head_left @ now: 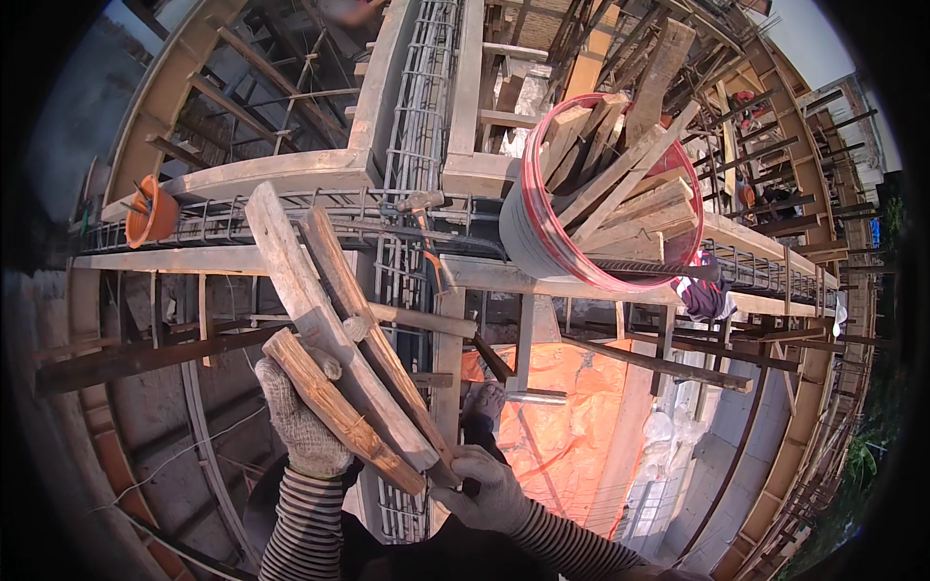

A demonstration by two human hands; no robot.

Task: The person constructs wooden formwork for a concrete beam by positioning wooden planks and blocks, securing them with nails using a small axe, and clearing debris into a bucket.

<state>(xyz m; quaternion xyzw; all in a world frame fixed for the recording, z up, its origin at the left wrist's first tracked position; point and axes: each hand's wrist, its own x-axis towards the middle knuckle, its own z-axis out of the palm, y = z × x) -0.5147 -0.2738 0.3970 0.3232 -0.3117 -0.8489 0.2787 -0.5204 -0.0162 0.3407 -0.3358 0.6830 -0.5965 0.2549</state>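
Observation:
My left hand (302, 426), in a grey knit glove, is wrapped round a bundle of wooden offcuts tilted up to the left. A short, rough wood block (344, 412) lies against its palm. Beside it are a longer pale board (334, 320) and a thinner brown strip (383, 349). The gloved right hand (491, 492) is closed at the lower end of the strip, close to the board's end; its fingertips are partly hidden. Beyond my hands, a white bucket with a red rim (518, 228) holds several wood offcuts (630, 155) sticking out of its top.
A hammer (423, 203) lies across the rebar cage (426, 87) between timber formwork boards (387, 107). An orange pail (152, 213) sits on the far left beam. Below are an orange tarp (562, 416), timber props and open gaps. Dark cloth (705, 290) lies beside the bucket.

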